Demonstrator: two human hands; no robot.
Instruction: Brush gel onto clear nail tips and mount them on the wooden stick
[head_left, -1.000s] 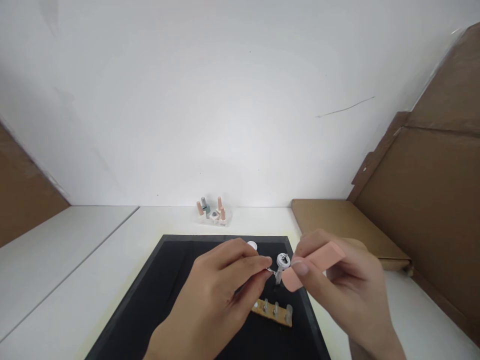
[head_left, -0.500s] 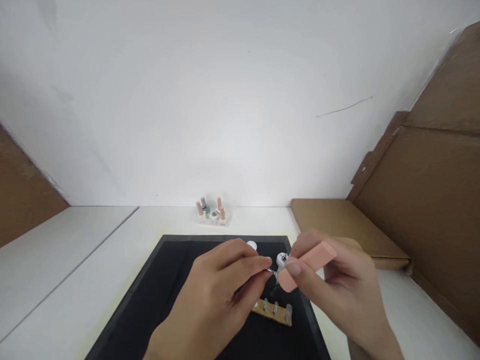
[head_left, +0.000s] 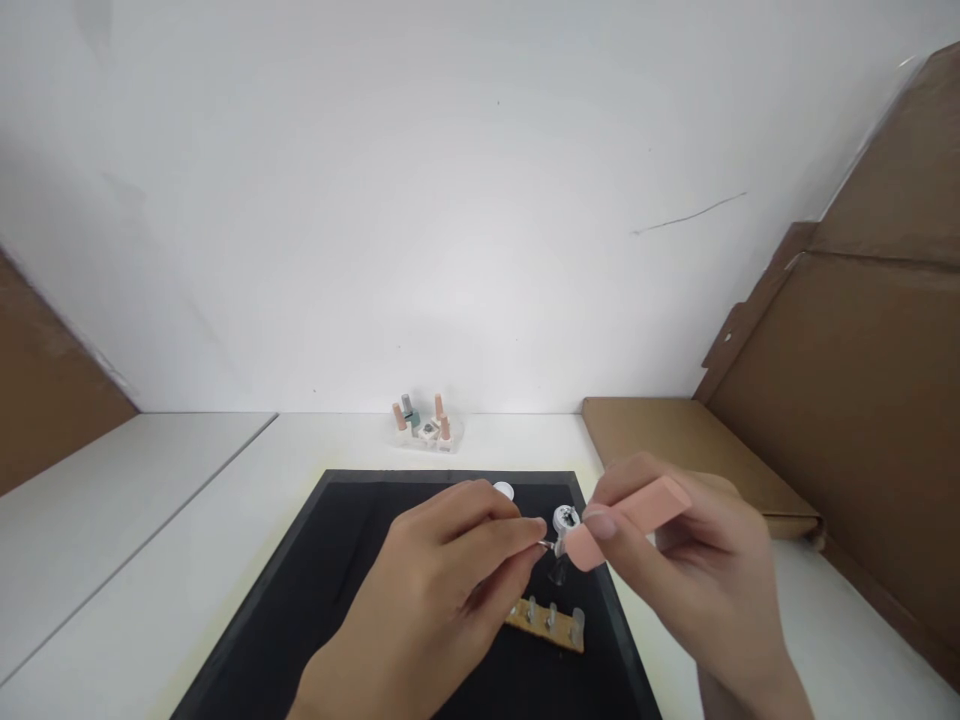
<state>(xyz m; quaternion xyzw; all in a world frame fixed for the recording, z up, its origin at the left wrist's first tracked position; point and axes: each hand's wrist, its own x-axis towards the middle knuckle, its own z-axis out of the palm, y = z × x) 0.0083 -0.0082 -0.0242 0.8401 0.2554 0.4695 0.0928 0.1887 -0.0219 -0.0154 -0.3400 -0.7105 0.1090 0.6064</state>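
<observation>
From my end I have a white table [head_left: 202, 560] spread across the lower half of the frame, with a thin dark seam slanting through it toward the lower left. A black mat [head_left: 315, 570] lies on it at bottom centre, partly hidden from me. On the mat's far side, near the centre, I see a small white disc [head_left: 504, 490]; to its right a round white tub [head_left: 561, 525] appears to rest there too, though my view is poor. A tan strip [head_left: 559, 638] lies lower down. Beyond the mat sits a clear tray [head_left: 458, 434]; right of centre, a flat cardboard box [head_left: 660, 440].
</observation>
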